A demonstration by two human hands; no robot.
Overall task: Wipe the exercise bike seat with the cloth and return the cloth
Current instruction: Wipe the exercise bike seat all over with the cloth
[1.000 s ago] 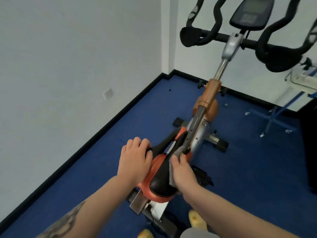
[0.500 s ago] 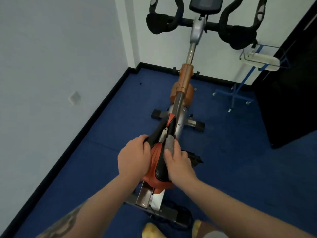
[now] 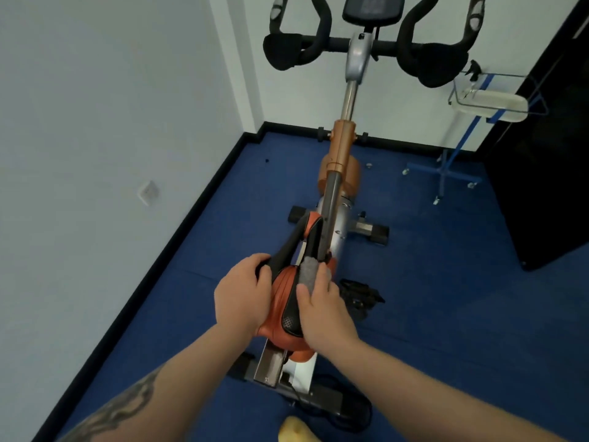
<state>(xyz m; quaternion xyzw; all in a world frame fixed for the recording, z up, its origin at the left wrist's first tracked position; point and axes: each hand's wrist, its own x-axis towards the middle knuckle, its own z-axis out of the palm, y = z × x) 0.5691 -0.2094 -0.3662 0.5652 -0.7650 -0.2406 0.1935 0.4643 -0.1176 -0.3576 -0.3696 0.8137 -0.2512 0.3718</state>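
The orange and black bike seat point(image 3: 284, 301) sits low in the middle of the view, its narrow nose pointing away from me. My left hand point(image 3: 240, 295) grips the seat's left side, fingers curled over its black edge. My right hand point(image 3: 322, 311) presses a grey cloth point(image 3: 309, 272) flat against the seat's right half; the cloth pokes out past my fingertips. Most of the cloth is hidden under my palm.
The bike's orange post point(image 3: 341, 145) and black handlebars point(image 3: 366, 46) rise ahead. A white wall point(image 3: 95, 122) runs close on the left. A blue wheeled stand point(image 3: 459, 145) with a white tray stands at the right, beside a black cabinet point(image 3: 541, 173). Blue carpet point(image 3: 446, 282) covers the floor.
My right hand has slid the cloth forward along the seat, from its right edge toward the middle. The view has swung so the bike stands straight ahead. My left hand has kept its grip.
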